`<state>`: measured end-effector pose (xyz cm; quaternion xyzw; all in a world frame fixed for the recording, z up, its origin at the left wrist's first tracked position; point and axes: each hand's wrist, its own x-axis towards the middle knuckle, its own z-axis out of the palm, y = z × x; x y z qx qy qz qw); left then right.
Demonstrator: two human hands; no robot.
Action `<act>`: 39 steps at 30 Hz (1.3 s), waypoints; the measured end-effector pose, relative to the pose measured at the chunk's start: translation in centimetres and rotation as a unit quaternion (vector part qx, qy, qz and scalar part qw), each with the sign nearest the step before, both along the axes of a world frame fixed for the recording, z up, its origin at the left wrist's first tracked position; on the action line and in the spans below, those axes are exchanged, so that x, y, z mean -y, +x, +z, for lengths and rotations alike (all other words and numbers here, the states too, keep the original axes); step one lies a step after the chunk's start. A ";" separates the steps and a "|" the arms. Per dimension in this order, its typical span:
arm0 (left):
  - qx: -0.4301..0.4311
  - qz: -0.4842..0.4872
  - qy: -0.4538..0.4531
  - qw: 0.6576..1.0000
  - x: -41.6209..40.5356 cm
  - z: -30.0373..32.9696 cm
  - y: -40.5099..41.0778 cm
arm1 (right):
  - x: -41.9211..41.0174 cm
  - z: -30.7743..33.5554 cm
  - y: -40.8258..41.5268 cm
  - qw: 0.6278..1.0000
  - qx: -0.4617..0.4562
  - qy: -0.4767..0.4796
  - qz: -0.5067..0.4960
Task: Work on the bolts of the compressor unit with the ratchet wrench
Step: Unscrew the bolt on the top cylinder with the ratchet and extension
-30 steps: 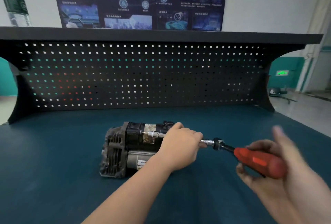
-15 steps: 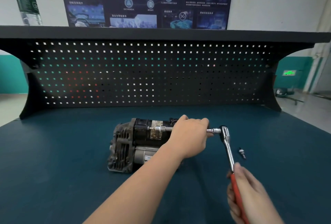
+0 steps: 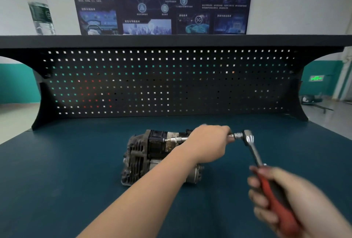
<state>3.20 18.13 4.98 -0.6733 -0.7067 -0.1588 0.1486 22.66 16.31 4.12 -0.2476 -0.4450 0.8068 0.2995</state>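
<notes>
Fingers of the left hand [image 3: 207, 142] curl round the extension bar beside the compressor unit [image 3: 152, 154]; right hand [image 3: 282, 201] grips the ratchet wrench [image 3: 251, 146] handle, mid-ratcheting 1 bolt. Next: another steady swing.

On my bench: one compressor unit [image 3: 152, 154] at center; one ratchet wrench [image 3: 253, 154] at 4 o'clock; one water bottle [image 3: 40, 9] at 10 o'clock; one poster [image 3: 162, 1] at 12 o'clock.

The left hand [image 3: 208, 143] covers the middle of the silver extension bar [image 3: 178, 139] and the right part of the dark metal compressor unit [image 3: 144, 154]. The right hand [image 3: 285, 201], blurred, hides much of the red wrench handle [image 3: 274, 199]; the bolt itself is too small to tell.
</notes>
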 end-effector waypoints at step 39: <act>0.025 -0.004 -0.086 0.996 -0.1 -0.4 -0.1 | -2.1 -5.5 -0.9 0.973 0.176 0.132 -0.075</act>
